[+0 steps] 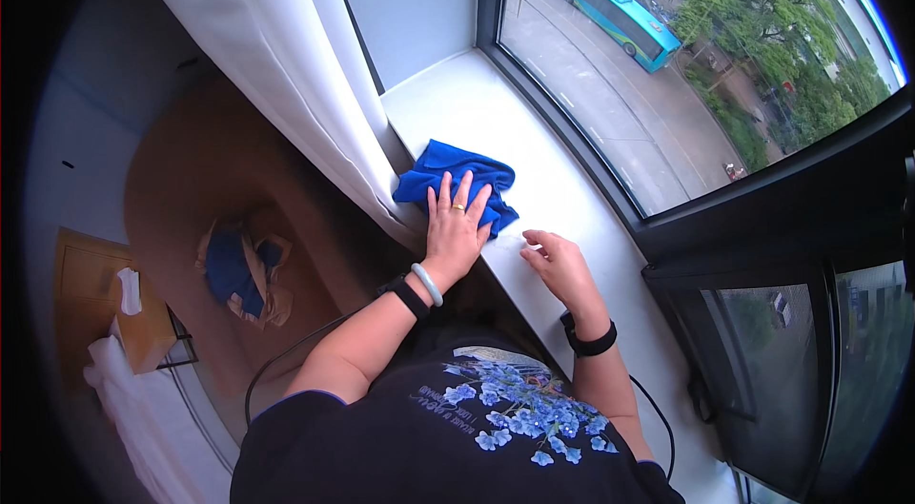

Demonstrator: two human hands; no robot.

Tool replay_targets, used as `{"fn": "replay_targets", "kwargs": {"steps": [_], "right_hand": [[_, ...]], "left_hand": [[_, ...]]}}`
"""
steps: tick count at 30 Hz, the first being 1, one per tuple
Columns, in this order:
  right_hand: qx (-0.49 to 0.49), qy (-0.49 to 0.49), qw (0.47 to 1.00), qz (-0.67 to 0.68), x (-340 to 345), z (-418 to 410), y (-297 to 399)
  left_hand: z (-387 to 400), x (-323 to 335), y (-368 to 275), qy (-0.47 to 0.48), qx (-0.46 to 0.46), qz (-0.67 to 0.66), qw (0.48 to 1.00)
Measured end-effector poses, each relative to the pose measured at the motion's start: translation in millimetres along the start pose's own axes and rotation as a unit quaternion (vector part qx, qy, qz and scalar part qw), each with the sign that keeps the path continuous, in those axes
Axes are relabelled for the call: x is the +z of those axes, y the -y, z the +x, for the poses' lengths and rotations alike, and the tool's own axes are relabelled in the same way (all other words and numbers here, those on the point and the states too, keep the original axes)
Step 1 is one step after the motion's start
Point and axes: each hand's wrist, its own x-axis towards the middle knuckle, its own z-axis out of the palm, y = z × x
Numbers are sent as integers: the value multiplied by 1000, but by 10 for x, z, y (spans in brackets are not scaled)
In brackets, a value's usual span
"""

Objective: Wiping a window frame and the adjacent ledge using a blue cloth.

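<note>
A crumpled blue cloth [457, 171] lies on the white windowsill [465, 100], reaching its inner edge beside the curtain. My left hand [457, 225] rests flat on top of the cloth with the fingers spread, pressing rather than gripping it. A ring, a pale bangle and a black wrist strap are on that hand and wrist. To the right of the cloth, my right hand [561, 264] is over the sill, with fingers bent, thumb and forefinger apart, and nothing seen in it. Whether it touches the sill I cannot tell.
A white curtain [286, 68] hangs along the sill's left. The black window frame [572, 125] borders its right, with a street and a bus [615, 14] outside. Below left are a brown rounded seat or tub [171, 168] holding paper and blue fabric, and a wooden cabinet [146, 332]. Cables run from both wrists.
</note>
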Motion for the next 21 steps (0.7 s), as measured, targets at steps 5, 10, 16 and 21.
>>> {"fn": "replay_targets", "kwargs": {"steps": [5, 10, 16, 21], "right_hand": [[-10, 5, 1000, 3, 17, 115, 125], [-2, 11, 1000, -1, 35, 179, 159], [-1, 6, 1000, 0, 48, 254, 159], [-14, 17, 1000, 3, 96, 367, 180]], "left_hand": [[690, 33, 708, -38, -95, 51, 993], [1032, 85, 1147, -80, -162, 35, 983], [436, 206, 554, -140, -204, -171, 954], [-321, 51, -271, -19, -175, -336, 925]]}}
